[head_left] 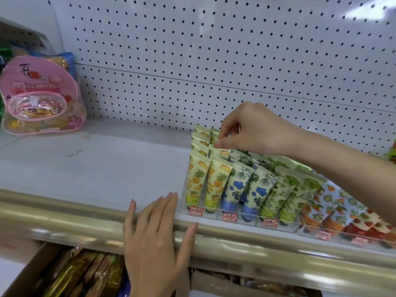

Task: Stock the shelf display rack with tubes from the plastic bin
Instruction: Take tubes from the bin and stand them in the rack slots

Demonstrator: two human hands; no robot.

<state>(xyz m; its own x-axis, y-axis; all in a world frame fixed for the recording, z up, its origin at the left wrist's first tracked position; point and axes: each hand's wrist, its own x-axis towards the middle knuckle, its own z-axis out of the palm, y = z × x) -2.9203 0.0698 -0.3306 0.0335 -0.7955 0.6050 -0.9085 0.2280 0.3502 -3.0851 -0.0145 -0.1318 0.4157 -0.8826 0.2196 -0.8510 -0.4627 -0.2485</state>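
A clear display rack stands on the white shelf at the right, filled with rows of upright tubes: yellow pineapple tubes, blue flower tubes, green leaf tubes, orange and strawberry tubes. My right hand reaches over the rack and pinches the top of a yellow tube in the back of the second row. My left hand rests flat with straight fingers on the gold shelf edge, just left of the rack. No plastic bin is in view.
A pink plastic bag of toys stands at the shelf's far left. White pegboard backs the shelf. Below the shelf edge, a cardboard box holds packaged goods. Bare white shelf lies between the bag and the rack.
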